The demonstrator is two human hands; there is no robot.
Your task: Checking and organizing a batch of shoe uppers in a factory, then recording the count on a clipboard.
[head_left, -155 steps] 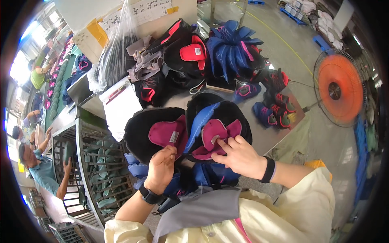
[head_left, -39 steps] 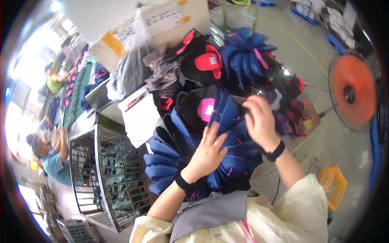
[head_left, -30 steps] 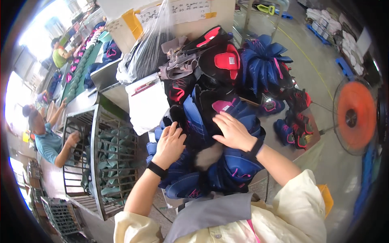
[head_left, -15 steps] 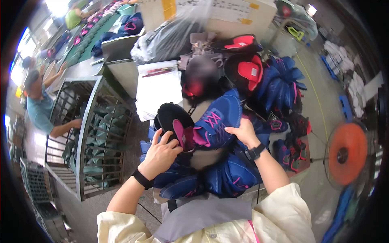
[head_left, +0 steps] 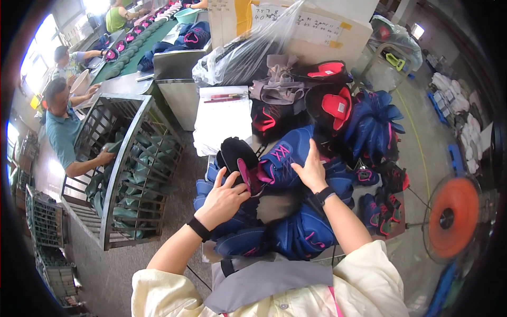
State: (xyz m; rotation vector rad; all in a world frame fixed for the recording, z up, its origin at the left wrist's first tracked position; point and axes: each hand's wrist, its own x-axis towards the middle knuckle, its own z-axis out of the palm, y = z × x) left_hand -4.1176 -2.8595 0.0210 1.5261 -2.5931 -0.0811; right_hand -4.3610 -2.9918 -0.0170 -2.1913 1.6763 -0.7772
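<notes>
On my feed the left hand (head_left: 224, 202) has bent fingers spread on the black-and-pink upper (head_left: 236, 152), the right hand (head_left: 311, 171) thumb and fingers apart along the blue upper (head_left: 293, 148) beside it, probably steadying both; can't tell if either pinches. Blue pile (head_left: 310, 224) crowds the wearer's side; room's just a bare table (head_left: 277, 207) patch, small shoes (head_left: 371, 208) near the right edge.

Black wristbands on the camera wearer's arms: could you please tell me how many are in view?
2: one wristband below the left hand, and another wristband below the right hand, which touches the blue shoe upper. The sleeves could hide others.
</notes>
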